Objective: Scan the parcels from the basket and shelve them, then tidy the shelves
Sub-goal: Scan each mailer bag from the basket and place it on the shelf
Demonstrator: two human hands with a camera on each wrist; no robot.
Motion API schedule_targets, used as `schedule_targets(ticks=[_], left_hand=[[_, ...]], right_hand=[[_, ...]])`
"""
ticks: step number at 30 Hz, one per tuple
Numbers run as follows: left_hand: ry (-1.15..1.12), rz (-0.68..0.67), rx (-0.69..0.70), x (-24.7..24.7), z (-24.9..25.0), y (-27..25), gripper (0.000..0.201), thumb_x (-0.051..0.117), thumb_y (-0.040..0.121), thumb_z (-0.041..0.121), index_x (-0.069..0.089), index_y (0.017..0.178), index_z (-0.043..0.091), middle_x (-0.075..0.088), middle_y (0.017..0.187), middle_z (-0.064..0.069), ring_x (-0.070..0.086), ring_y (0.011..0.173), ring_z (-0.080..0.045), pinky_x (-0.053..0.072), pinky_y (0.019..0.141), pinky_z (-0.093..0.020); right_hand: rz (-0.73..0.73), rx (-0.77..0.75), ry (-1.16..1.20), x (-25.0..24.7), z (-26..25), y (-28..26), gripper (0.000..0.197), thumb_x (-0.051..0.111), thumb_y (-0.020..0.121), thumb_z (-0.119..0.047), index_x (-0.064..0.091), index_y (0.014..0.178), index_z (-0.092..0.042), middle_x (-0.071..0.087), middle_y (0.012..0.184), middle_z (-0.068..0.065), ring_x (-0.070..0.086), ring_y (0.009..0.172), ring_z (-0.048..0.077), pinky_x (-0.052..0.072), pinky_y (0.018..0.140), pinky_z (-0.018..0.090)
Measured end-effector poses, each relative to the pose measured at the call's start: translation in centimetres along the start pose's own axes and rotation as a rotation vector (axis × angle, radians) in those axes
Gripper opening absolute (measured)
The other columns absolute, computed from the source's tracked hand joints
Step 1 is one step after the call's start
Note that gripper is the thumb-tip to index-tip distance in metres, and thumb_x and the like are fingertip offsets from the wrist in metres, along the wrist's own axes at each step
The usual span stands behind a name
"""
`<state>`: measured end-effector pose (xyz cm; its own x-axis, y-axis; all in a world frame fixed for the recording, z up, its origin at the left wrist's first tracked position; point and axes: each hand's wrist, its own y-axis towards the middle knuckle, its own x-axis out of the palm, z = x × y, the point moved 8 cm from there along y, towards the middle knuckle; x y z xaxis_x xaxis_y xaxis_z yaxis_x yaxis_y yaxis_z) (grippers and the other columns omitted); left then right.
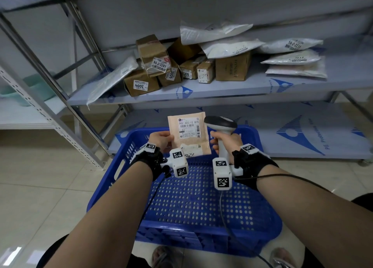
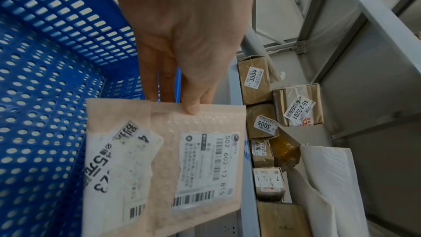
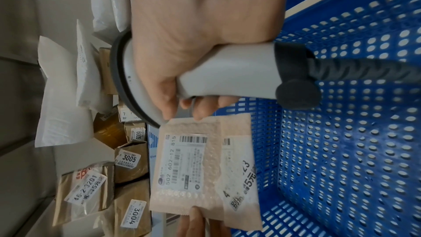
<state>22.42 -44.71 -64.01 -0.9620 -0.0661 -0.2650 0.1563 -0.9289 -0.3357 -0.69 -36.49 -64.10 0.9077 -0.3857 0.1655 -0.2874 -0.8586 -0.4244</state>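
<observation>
My left hand (image 1: 161,139) pinches a pale pink padded mailer (image 1: 188,134) by its left edge, label side up, above the blue perforated basket (image 1: 201,203). The left wrist view shows the thumb on top of the mailer (image 2: 164,165) and fingers beneath. My right hand (image 1: 226,141) grips the handle of a grey barcode scanner (image 1: 221,124), its dark head just right of the mailer's top corner. In the right wrist view the scanner (image 3: 227,75) sits directly above the mailer (image 3: 200,172). I see no parcels on the basket floor.
The middle shelf (image 1: 222,88) holds several brown boxes (image 1: 141,84) with numbered stickers and white poly mailers (image 1: 228,46), some piled crookedly. The lower shelf (image 1: 302,130) behind the basket is bare. A white rack (image 1: 30,106) stands left. The scanner cable (image 1: 228,223) trails over the basket.
</observation>
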Motion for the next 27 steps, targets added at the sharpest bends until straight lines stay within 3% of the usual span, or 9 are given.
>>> schedule_targets(ticks=[3,12,27], left_hand=[[0.001,0.008,-0.018,0.3,0.0,-0.1,0.026,0.056,0.093,0.001,0.061,0.119,-0.001,0.066,0.111,-0.018,0.062,0.089,-0.027,0.053,0.076,-0.037],[0.063,0.035,-0.055,0.2,0.3,-0.8,0.029,0.061,0.091,0.005,0.064,0.119,0.004,0.067,0.109,-0.016,0.065,0.099,-0.030,0.055,0.088,-0.044],[0.081,0.042,-0.058,-0.3,1.2,-1.8,0.031,0.061,0.091,0.007,0.061,0.122,0.005,0.065,0.116,-0.015,0.063,0.102,-0.028,0.054,0.086,-0.039]], right_hand=[[-0.051,-0.009,-0.055,0.8,-0.1,-0.6,0.013,0.067,0.087,-0.012,0.064,0.076,-0.005,0.061,0.064,0.007,0.051,0.039,0.008,0.041,0.042,0.019],[-0.171,0.000,-0.179,2.5,-0.2,-1.6,0.012,0.065,0.087,-0.014,0.065,0.080,-0.005,0.063,0.068,0.007,0.051,0.050,0.013,0.042,0.049,0.023],[-0.167,0.036,-0.140,2.0,-0.5,-1.8,0.019,0.064,0.085,-0.011,0.060,0.067,-0.007,0.054,0.058,0.005,0.049,0.047,0.015,0.041,0.048,0.024]])
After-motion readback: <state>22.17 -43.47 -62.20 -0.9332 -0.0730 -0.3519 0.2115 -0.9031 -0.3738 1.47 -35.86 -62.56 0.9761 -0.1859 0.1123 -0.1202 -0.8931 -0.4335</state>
